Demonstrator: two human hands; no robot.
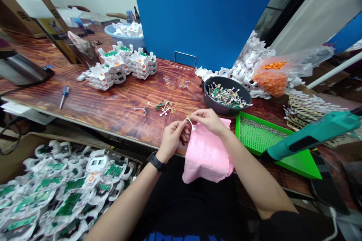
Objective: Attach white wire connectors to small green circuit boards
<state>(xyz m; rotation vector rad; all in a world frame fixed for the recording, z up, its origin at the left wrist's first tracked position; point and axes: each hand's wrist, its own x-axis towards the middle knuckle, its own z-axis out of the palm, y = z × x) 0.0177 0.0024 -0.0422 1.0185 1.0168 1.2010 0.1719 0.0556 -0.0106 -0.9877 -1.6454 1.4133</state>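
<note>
Left hand (172, 134): grip clamped on small circuit board (187, 118), thumb and fingertips together, wrist bearing black watch (156, 162). Right hand (208, 119): grip also pinched on small circuit board, thumb meeting index finger, back of hand up. White cable (192, 124) hangs between hands. Small circuit board held just above table (121, 109), near front edge. Forearms converge from both sides. Pink cloth (206, 154) under right hand, draped over front edge. Loose boards (160, 106) beyond left hand; black bowl (215, 110) beyond right.

My wooden table (121, 101) bears a screwdriver (65, 96), left; a dark pan (213, 106), right. I see small circuit boards (159, 106) between.
</note>
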